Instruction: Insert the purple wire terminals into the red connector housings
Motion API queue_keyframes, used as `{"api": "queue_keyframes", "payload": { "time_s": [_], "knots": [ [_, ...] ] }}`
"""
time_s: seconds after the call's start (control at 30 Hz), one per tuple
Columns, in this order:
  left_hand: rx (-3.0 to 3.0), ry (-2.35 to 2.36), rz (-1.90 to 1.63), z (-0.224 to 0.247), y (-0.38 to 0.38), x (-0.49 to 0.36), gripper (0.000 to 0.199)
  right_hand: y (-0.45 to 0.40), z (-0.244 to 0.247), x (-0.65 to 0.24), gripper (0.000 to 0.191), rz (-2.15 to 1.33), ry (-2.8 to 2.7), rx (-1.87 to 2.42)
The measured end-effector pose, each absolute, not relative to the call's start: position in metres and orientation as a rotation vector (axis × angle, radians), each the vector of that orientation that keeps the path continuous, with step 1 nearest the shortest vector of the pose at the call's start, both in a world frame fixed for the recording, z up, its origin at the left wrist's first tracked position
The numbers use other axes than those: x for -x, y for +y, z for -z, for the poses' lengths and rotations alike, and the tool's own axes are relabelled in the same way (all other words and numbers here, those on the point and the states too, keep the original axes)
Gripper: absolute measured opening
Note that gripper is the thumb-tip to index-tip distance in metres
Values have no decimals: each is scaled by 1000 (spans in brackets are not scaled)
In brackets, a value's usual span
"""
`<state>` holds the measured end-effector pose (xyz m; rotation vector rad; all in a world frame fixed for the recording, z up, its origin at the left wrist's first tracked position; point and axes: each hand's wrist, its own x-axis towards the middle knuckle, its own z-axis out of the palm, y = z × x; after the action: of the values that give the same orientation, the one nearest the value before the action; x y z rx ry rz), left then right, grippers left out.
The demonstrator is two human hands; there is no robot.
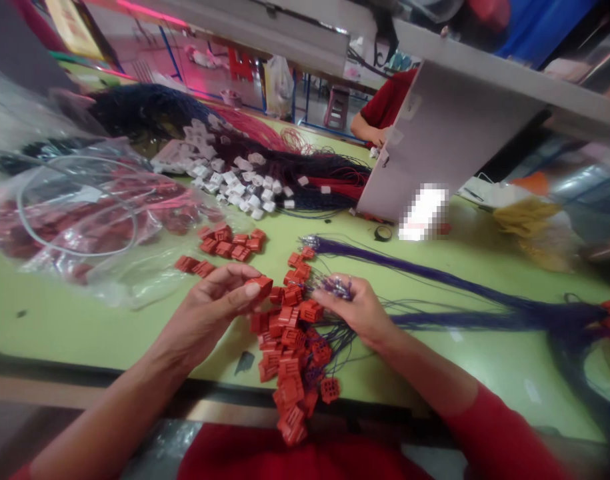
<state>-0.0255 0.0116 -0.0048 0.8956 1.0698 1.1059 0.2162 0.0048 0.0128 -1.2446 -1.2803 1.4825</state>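
Between the thumb and fingers of my left hand (225,293) is a red connector housing (259,287). My right hand (357,307) is closed around a bundle of thin purple wires, whose metal-tipped ends (335,287) stick out toward the left. Under and between both hands lies a heap of red connectors (287,353) with wires attached, reaching down over the table's near edge. Loose red housings (232,243) lie beyond my left hand. A second bundle of purple wires (385,257) stretches to the right, its silvery tips beside the heap.
A clear plastic bag (99,220) of red parts sits at the left. Behind it are white connectors (249,190) on dark and red cables. A grey panel (449,133) stands at the back right, near a black tape roll (383,233). Another person's arm (375,127) shows beyond the panel.
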Motion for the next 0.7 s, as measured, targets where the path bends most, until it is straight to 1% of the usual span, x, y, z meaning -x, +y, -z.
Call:
{"api": "queue_keyframes", "payload": {
  "time_s": [0.07, 0.2, 0.33, 0.53, 0.7],
  "knots": [
    [-935, 1080, -1134, 4, 11, 20, 38, 5, -15, -215, 35, -1478, -1300, 1247],
    [-1000, 1107, -1146, -2, 9, 13, 45, 5, -17, -214, 39, -1482, -1322, 1222],
    [-1013, 1031, -1047, -8, 4, 11, 38, 6, -15, -215, 37, -1480, -1216, 1219],
    [-1125, 974, -1010, -5, -2, 8, 31, 6, -14, -216, 34, -1480, -1178, 1235],
    [-1232, 986, -1021, -7, -4, 4, 38, 5, -20, -218, 30, -1519, -1208, 1208]
  ]
}}
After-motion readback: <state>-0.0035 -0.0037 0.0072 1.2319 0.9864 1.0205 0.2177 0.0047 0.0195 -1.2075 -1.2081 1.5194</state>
